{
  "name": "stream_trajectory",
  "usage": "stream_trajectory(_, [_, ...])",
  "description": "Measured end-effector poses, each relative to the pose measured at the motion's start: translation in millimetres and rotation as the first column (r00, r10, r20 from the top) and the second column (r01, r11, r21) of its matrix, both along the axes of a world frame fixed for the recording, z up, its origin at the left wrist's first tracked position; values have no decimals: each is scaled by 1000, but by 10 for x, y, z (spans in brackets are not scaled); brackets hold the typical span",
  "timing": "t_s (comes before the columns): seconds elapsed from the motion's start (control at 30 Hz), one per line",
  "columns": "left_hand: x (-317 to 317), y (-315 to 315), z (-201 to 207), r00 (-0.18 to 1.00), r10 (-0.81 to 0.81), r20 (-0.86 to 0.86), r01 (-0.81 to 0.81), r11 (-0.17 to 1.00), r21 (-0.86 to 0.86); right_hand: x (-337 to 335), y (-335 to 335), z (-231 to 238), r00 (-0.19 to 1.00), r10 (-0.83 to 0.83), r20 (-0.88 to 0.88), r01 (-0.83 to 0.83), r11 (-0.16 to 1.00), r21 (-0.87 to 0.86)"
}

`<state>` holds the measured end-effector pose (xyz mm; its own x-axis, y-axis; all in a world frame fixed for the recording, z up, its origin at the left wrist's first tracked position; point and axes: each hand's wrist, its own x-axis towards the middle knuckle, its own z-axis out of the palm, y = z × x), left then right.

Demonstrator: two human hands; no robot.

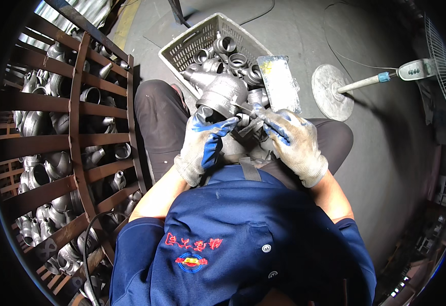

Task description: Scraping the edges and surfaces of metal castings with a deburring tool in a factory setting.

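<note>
A large grey metal casting [224,92], with a wide round mouth and a tapering neck, lies tilted over the near side of a crate with its mouth toward me. My left hand [198,145], in a white and blue coated glove, is closed on the mouth's lower left rim. My right hand [295,143], gloved alike, grips a slim metal tool [245,108] whose tip reaches the rim's right side. The tool's exact kind is too small to make out. Both hands are above my lap.
The grey plastic crate [243,40] holds several smaller pipe-like castings [238,61]. A pale rectangular plate [280,84] rests at its right edge. A standing fan [333,92] is on the right. A rusty metal cage [75,109] full of castings stands close on the left.
</note>
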<state>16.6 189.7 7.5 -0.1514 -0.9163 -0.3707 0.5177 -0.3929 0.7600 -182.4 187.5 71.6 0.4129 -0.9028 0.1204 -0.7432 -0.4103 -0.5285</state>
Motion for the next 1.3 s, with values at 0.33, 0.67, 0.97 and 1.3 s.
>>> stream_trajectory(0.33, [57,18,-134,990,39,-139,-29,997,70,10,46,-96,995,11,102,-12,1000,6])
stream_trajectory(0.67, [15,18,-41,981,87,-176,-55,983,177,55,61,-128,998,9,66,-4,997,-77])
stream_trajectory(0.97, [-72,45,51,985,104,-139,-107,994,-10,34,3,-187,968,-61,245,66,998,-13])
stream_trajectory(1.3, [-72,43,98,995,103,-17,-104,991,-86,4,0,-137,940,-155,304,82,967,240])
